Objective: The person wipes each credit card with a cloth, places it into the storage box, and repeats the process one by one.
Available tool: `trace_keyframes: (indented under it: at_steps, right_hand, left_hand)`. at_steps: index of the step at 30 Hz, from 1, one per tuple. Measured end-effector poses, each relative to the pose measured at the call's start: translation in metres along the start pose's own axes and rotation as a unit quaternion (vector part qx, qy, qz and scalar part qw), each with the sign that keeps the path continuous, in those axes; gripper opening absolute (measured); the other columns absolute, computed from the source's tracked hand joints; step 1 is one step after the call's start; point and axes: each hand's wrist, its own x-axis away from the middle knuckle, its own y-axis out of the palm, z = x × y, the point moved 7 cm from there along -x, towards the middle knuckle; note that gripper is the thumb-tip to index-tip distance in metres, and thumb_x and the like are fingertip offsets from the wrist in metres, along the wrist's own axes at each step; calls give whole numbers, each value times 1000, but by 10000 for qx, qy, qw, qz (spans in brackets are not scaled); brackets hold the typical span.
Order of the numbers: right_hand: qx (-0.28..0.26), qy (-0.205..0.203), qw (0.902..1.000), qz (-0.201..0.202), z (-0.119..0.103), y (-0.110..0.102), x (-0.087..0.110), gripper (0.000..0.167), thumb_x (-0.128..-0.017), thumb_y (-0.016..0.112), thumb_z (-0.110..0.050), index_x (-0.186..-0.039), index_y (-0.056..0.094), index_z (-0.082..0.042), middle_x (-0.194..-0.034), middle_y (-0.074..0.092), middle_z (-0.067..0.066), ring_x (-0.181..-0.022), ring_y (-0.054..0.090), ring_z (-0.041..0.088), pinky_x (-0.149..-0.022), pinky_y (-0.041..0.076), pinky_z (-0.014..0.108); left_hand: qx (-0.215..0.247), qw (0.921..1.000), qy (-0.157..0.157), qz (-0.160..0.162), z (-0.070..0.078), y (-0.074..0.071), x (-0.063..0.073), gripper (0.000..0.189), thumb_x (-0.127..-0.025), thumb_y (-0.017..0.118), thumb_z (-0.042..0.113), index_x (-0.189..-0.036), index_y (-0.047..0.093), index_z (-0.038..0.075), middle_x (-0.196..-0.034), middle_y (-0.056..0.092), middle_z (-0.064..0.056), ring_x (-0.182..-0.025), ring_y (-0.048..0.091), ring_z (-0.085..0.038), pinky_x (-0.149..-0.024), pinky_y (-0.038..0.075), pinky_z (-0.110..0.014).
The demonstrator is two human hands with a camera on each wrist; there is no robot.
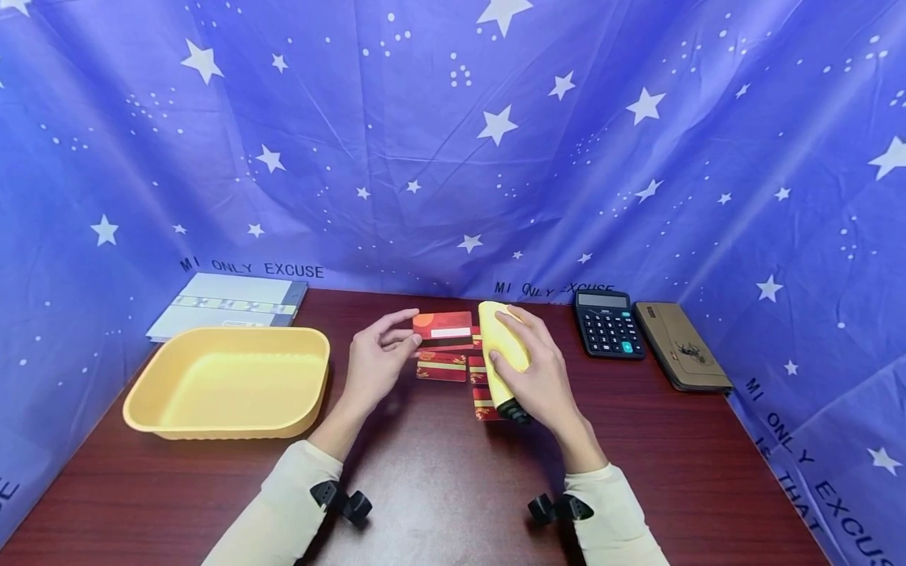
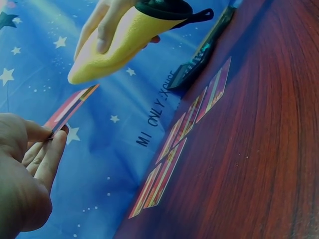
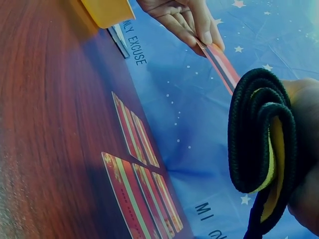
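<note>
The person's left hand [image 1: 382,358], near the middle of the frame, had thumb and fingers pinched together on the left end of a red card [image 1: 442,322]. The card was up off the table, showing a white strip and a dark band. Just to its right, the right hand [image 1: 539,368] was clamped round a yellow roll [image 1: 498,354], thumb on the near side; its lower end showed layered black edging, and a black loop [image 2: 202,18] stuck out from that end. The card's far edge came close to the roll, but I could not tell whether the 2 touched.

Below the hands, 5 more cards [image 1: 442,373] lay on the dark red-brown table [image 1: 439,487], red with pale stripes, in 2 groups: 2 on the left and 3 on the right, partly hidden from above by the held card and the roll.

Farther out, a yellow basin [image 1: 320,369] sat at the left of the frame, with a flat pale box [image 1: 226,289] behind it. Right of centre were a black calculator [image 1: 609,324] and, just beside it, a brown case [image 1: 683,346]. A blue curtain [image 1: 425,118] with white stars filled the upper frame.
</note>
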Motion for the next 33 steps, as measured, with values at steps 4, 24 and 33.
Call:
trace_keyframes:
  at_steps: [4, 24, 33]
  right_hand:
    - [10, -92, 9999, -68, -1, 5, 1, 60, -84, 81, -12, -141, 64, -23, -149, 57, 3, -135, 57, 24, -104, 51, 42]
    - [102, -475, 9975, -506, -14, 27, 8, 60, -84, 82, -15, -141, 64, -24, -150, 56, 4, -136, 58, 23, -102, 56, 44]
    - [-79, -624, 9966, -533, -26, 33, 12, 59, -84, 82, -15, -140, 65, -23, -151, 55, 3, -137, 56, 24, -109, 54, 45]
  left_hand:
    - [-13, 9999, -27, -110, 0, 3, 2, 41, -92, 72, -2, -132, 69, 6, -101, 77, -27, -72, 77, -9, -80, 67, -41]
    - [853, 9948, -290, -477, -1, 29, 14, 41, -91, 72, -6, -131, 69, 2, -106, 74, -33, -84, 78, -14, -86, 64, -51]
    - [985, 9936, -297, -458, -2, 30, 16, 42, -91, 71, -7, -132, 69, 2, -108, 73, -33, -84, 78, -13, -88, 62, -55]
